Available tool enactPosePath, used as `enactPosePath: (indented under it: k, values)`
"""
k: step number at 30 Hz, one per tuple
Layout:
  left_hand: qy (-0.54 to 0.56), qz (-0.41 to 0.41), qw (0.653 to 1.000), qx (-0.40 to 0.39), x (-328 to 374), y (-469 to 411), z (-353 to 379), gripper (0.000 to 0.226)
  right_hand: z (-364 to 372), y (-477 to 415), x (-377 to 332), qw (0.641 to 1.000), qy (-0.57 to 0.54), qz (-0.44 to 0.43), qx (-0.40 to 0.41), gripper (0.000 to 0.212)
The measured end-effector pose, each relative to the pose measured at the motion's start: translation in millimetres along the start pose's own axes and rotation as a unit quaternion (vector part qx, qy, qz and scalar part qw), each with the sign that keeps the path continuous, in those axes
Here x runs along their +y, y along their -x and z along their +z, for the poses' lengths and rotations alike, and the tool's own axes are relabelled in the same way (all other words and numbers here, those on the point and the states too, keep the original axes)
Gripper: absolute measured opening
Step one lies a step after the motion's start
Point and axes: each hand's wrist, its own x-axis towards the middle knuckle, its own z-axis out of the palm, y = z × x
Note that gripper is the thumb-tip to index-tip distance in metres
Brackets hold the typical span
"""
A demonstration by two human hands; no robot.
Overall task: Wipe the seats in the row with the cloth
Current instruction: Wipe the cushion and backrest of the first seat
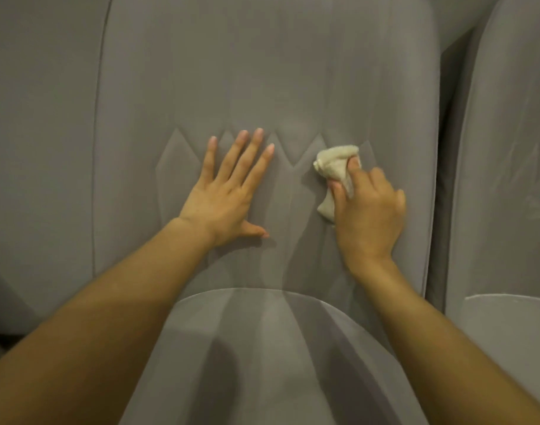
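Pressing flat on the grey upholstered backrest (262, 72) of the middle seat, the left hand (222, 194) sits at the centre of the frame. Its fingers (253, 148) are straight and spread and its thumb points right. Its grip is open and holds nothing.

Just to its right, the right hand (369, 216) has its grip closed around a bunched cream cloth (336, 167). The thumb and fingers curl into the cloth and hold it against the same backrest. The cloth lies centre-right in the frame, touching the fabric beside a stitched zigzag seam (293, 157) that runs across the backrest above and between the two hands.

Part of the cloth is hidden under the right hand. One end pokes out above the knuckles, and another shows lower down at the hand's left side. The right hand is slightly blurred, so its fingertips are hard to make out.

Two bare forearms (109, 317) enter from the lower corners and are cut off by the frame edges. Between them, at lower centre, the seat cushion (277, 348) curves toward the viewer with a dark shadow on it. Its front is cut off at the bottom edge.

A second seat (507, 148), also grey, fills the right edge beyond a dark gap, with only its inner side in view. At the upper left, past a long seam, lies a grey panel (42, 118). I cannot tell whether it belongs to the middle seat or to another. The top of the backrest runs out of the frame.
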Motion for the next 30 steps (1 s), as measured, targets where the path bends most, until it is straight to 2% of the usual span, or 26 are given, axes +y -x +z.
enactPosePath:
  k: [4, 6, 8, 11, 13, 15, 17, 20, 25, 28, 30]
  values:
    - [0.013, -0.053, 0.996, -0.066, 7.9, -12.6, 8.6, 0.139, 8.8, 81.2, 1.9, 0.995, 0.048, -0.055, -0.071, 0.034]
    - [0.015, -0.060, 0.994, -0.086, 6.4, -13.1, 7.7, 0.139, 5.9, 117.7, 1.5, 0.989, 0.046, -0.075, -0.117, 0.033]
    - [0.015, -0.065, 0.992, -0.106, 4.7, -11.2, 6.6, 0.140, 1.6, 129.9, 2.3, 0.988, 0.030, -0.083, -0.125, 0.030]
    - [0.022, -0.066, 0.990, -0.122, 3.4, -8.7, 8.2, 0.139, -5.5, 105.4, 0.4, 0.995, 0.008, -0.095, -0.042, 0.030]
    - [0.025, -0.069, 0.990, -0.121, 3.1, -9.4, 9.9, 0.138, -6.5, 67.9, -0.8, 0.996, 0.008, -0.078, 0.032, 0.030]
    - [0.025, -0.070, 0.990, -0.116, 2.9, -9.9, 10.9, 0.138, -2.1, 36.0, 1.9, 0.996, 0.026, -0.056, 0.065, 0.030]
    - [0.022, -0.064, 0.991, -0.112, 3.0, -9.8, 11.4, 0.138, 4.0, 30.0, 3.4, 0.997, 0.050, -0.050, 0.041, 0.030]
    - [0.025, -0.059, 0.992, -0.109, 3.7, -8.8, 11.9, 0.138, 11.7, 75.9, 3.4, 0.994, 0.070, -0.083, -0.033, 0.030]
    - [0.031, -0.071, 0.990, -0.114, 4.6, -8.8, 6.9, 0.139, 8.8, 134.2, 6.0, 0.971, 0.046, -0.150, -0.183, 0.048]
    - [0.012, -0.071, 0.993, -0.096, 12.0, -8.4, -0.1, 0.137, -4.7, 121.1, 5.8, 0.979, -0.021, -0.134, -0.150, 0.030]
    - [0.006, -0.066, 0.996, -0.064, 15.1, -10.4, -10.2, 0.135, -14.4, 91.0, 3.1, 0.990, -0.040, -0.098, -0.095, 0.034]
